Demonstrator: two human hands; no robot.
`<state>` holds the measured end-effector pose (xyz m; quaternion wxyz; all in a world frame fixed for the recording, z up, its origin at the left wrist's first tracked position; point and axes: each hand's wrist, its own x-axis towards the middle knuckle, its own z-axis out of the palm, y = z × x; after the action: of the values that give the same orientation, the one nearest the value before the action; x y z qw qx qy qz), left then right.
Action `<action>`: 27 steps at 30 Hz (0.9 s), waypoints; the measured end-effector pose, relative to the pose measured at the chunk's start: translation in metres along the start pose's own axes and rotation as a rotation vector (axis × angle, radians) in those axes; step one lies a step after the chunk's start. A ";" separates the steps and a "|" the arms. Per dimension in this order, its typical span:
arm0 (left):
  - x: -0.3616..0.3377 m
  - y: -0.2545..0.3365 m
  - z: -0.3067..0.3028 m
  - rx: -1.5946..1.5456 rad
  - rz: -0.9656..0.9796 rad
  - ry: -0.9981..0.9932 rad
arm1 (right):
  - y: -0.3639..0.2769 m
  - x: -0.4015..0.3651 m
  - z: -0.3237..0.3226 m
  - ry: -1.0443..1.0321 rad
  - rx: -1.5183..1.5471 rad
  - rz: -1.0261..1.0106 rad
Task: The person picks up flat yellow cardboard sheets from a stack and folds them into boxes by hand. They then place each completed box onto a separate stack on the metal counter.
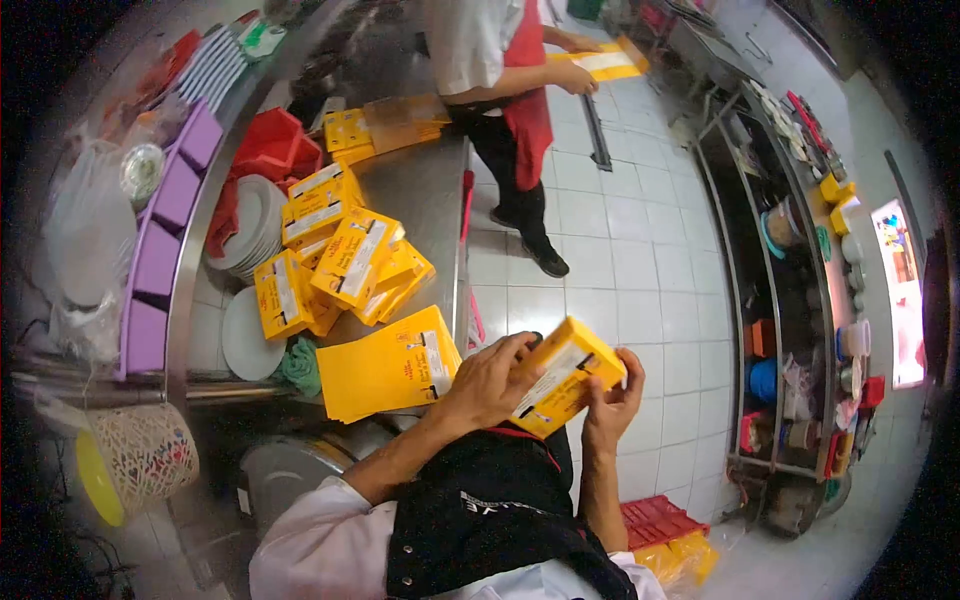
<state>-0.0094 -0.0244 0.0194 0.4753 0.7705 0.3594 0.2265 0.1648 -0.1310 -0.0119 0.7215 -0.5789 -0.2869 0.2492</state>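
Between my two hands is a yellow cardboard box [566,376] with a white label panel, held up in front of my apron. My left hand [492,385] grips its left side, fingers over the far edge. The fingers of my right hand [609,405] pinch its right end, thumb on the near face. Just left of my left hand lies a stack of flat yellow cartons [385,366] on the steel table's near corner. Beyond it, several formed yellow boxes [355,257] are heaped loosely, some tilted on others.
A co-worker [505,90] stands beyond the steel table [415,190], holding a flat yellow carton [610,62]. White plates [250,225], a red bin [272,142] and purple bins [155,270] line the left. A loaded shelf rack [745,250] stands right; a red crate [660,522] sits low behind my right arm.
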 end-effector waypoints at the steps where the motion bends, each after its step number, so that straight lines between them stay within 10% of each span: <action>1: 0.000 -0.002 0.003 0.047 -0.066 0.007 | 0.009 -0.001 -0.003 0.021 -0.014 -0.054; 9: 0.011 -0.010 -0.005 0.152 -0.007 -0.124 | 0.017 -0.006 -0.009 0.008 -0.043 -0.116; 15: 0.052 -0.040 -0.094 -0.099 0.001 0.308 | 0.036 -0.010 -0.040 -0.009 -0.048 0.173; 17: 0.069 -0.003 -0.149 -0.615 -0.150 0.464 | 0.063 -0.014 -0.063 0.013 -0.122 0.305; 19: 0.104 -0.034 -0.198 -0.630 0.067 0.624 | 0.094 -0.026 -0.091 -0.001 -0.177 0.405; 27: 0.251 -0.228 -0.334 -1.055 -0.632 1.029 | 0.212 -0.095 -0.191 0.100 -0.310 0.745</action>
<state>-0.1567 0.4251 -0.0346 0.5933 0.1046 0.5803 0.5480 0.2256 -0.2853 -0.2629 0.4990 -0.7566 -0.0560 0.4188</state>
